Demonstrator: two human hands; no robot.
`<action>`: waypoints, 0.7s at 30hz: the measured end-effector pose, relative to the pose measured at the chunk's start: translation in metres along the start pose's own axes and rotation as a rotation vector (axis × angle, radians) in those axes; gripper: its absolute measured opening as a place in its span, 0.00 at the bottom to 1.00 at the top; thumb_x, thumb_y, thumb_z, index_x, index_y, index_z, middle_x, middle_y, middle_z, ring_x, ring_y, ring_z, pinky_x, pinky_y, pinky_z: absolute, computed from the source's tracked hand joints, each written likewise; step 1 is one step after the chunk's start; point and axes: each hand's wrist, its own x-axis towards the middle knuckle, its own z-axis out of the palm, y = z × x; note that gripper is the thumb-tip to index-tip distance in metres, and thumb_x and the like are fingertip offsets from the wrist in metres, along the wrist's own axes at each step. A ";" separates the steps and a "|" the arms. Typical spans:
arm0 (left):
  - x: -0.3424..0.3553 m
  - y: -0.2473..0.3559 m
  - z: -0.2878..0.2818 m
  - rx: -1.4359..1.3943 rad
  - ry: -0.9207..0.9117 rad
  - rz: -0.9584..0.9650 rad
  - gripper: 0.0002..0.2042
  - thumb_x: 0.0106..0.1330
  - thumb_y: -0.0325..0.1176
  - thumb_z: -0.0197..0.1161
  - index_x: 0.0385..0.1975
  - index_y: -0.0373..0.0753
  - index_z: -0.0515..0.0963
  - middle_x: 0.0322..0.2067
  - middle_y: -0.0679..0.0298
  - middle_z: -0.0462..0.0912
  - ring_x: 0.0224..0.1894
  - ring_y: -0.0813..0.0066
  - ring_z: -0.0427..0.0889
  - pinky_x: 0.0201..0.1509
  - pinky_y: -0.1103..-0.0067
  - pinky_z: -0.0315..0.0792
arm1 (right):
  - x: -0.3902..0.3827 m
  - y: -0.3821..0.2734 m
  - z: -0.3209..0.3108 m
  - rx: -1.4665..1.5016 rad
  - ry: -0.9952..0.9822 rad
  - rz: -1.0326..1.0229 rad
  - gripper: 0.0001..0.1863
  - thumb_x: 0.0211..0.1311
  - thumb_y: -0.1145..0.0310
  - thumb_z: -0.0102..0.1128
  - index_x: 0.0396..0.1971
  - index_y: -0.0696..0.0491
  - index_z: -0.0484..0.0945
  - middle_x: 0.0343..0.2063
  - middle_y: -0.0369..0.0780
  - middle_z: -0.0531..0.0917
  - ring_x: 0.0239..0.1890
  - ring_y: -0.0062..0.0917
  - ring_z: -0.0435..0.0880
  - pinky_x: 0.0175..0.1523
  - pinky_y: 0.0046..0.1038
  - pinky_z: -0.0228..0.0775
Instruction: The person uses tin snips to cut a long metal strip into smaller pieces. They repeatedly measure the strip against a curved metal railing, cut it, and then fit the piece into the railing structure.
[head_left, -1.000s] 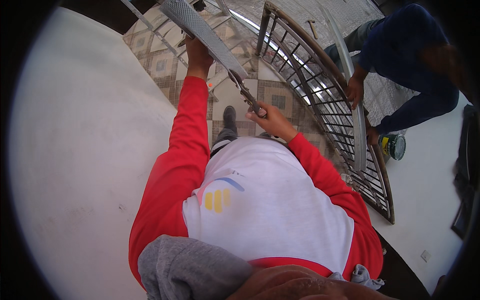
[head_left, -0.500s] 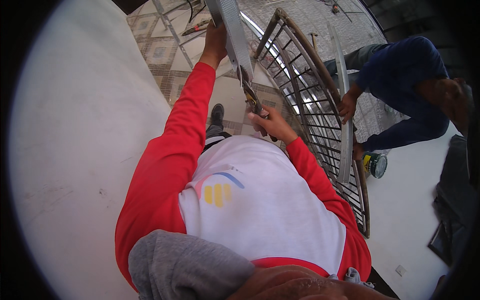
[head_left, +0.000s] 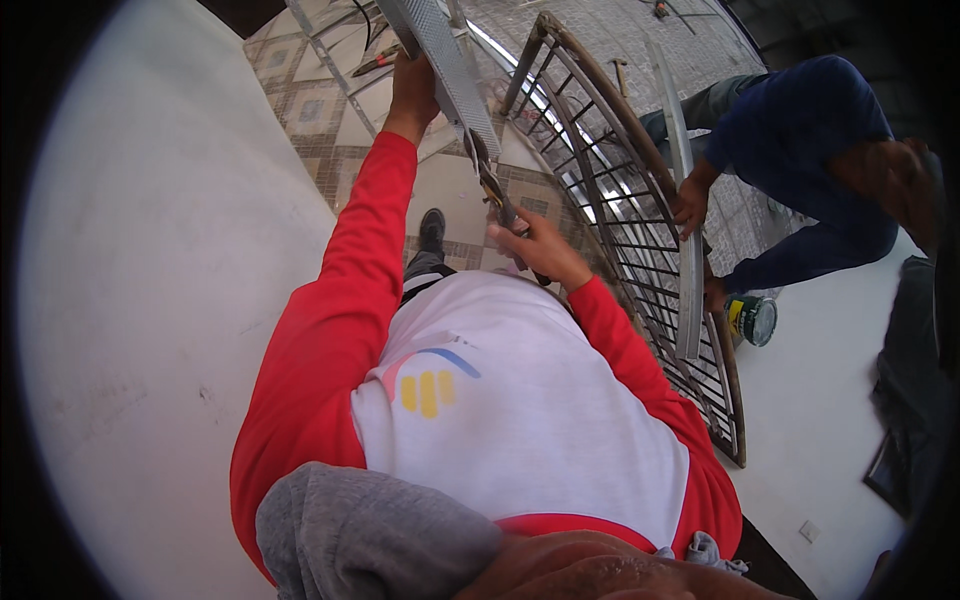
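My left hand (head_left: 413, 90) is closed around a long silvery metal channel (head_left: 452, 88) with a dimpled face, which runs up out of view. At the channel's near end are the jaws of a pair of tin snips (head_left: 493, 190). My right hand (head_left: 540, 247) is wrapped around the snips' handles, in front of my waist. Whether the blades have bitten through the metal is too small to tell.
To the right stands a curved brown metal railing (head_left: 640, 130). Beyond it, a co-worker's hand (head_left: 691, 205) grips another metal strip (head_left: 688, 280). A ladder (head_left: 340, 75), red-handled pliers-like tool (head_left: 375, 63), paint can (head_left: 752, 319) and white wall (head_left: 160, 300) surround me.
My left hand and the metal channel have shifted slightly left in the picture, with the snips following. The whole view has moved a little; both grips stay the same.
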 end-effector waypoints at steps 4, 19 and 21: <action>0.007 -0.019 -0.005 -0.119 -0.038 0.120 0.06 0.57 0.26 0.71 0.33 0.36 0.83 0.32 0.62 0.86 0.33 0.68 0.87 0.40 0.73 0.84 | -0.004 -0.004 -0.002 -0.021 -0.009 0.065 0.29 0.68 0.50 0.67 0.56 0.58 0.77 0.27 0.35 0.82 0.27 0.17 0.80 0.29 0.22 0.71; -0.008 -0.004 0.015 -0.088 0.014 -0.076 0.19 0.68 0.40 0.64 0.52 0.34 0.75 0.42 0.59 0.84 0.40 0.65 0.86 0.42 0.66 0.80 | 0.005 0.025 0.002 -0.246 0.154 -0.068 0.22 0.68 0.58 0.68 0.51 0.60 0.79 0.22 0.38 0.83 0.24 0.16 0.74 0.33 0.26 0.68; -0.009 0.001 0.017 -0.072 -0.010 -0.079 0.19 0.69 0.40 0.63 0.53 0.34 0.74 0.42 0.59 0.83 0.41 0.64 0.85 0.43 0.65 0.80 | 0.009 0.029 0.006 -0.260 0.191 -0.093 0.20 0.67 0.61 0.68 0.50 0.60 0.80 0.21 0.38 0.83 0.24 0.16 0.74 0.33 0.27 0.70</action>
